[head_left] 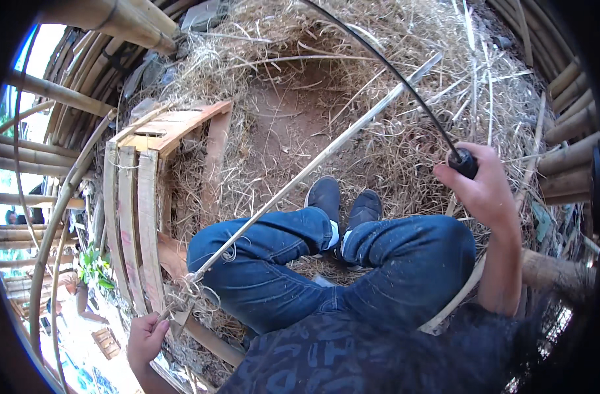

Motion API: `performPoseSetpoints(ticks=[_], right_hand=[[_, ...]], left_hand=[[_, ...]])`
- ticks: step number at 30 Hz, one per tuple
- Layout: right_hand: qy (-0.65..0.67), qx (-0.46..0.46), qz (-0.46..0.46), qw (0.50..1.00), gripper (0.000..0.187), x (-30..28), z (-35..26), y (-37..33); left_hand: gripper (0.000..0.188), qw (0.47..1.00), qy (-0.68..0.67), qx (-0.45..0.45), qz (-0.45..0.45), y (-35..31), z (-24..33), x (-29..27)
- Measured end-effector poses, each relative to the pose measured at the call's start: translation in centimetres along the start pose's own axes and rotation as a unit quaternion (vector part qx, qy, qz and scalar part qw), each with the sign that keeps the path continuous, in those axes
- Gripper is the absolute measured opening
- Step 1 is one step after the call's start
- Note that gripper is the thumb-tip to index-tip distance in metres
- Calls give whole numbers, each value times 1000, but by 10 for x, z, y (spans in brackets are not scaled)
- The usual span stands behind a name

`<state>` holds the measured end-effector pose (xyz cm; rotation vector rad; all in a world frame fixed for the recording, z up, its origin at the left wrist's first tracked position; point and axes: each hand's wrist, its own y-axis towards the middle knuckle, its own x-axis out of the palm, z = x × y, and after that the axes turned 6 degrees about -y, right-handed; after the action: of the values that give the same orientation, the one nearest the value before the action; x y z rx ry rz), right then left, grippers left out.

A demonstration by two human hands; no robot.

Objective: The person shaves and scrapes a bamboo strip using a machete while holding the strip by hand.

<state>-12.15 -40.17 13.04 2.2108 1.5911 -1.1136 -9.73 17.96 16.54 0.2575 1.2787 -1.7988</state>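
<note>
My right hand (487,187) is closed around the black handle (463,163) of a tool with a long, thin, curved dark shaft (405,80). It may be a blade seen edge-on; its far end runs out of view at the top. A long pale strip of split bamboo (313,163) slants over my right of centre down to my left knee, where its near end is frayed and curled. My left hand (148,336) is closed low at the left, with its fingers pinching what looks like the strip's frayed end. The tool's shaft passes across the strip's far part in the picture; whether they touch I cannot tell.
Beside my left leg stands a slatted wooden crate (130,223). Dry straw and shavings (405,39) surround a patch of bare soil (287,125). Bamboo poles (566,164) wall the right side; more poles (57,88) frame the open left side. My legs (267,253) are bent in front.
</note>
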Motion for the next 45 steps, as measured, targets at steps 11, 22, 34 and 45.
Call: performPoseSetpoints(ticks=[11, 22, 34, 45], right_hand=[[-111, -37, 201, 973, 23, 3, 4, -98], [-252, 14, 223, 942, 26, 2, 58, -126], [-302, -11, 231, 925, 25, 10, 74, -135], [-233, -16, 253, 939, 23, 12, 114, -121]], left_hand=[[24, 968, 40, 244, 43, -6, 45, 105], [34, 936, -10, 352, 4, 42, 0, 172], [42, 909, 46, 402, 97, 28, -16, 169], [45, 960, 90, 263, -34, 5, 8, 191]])
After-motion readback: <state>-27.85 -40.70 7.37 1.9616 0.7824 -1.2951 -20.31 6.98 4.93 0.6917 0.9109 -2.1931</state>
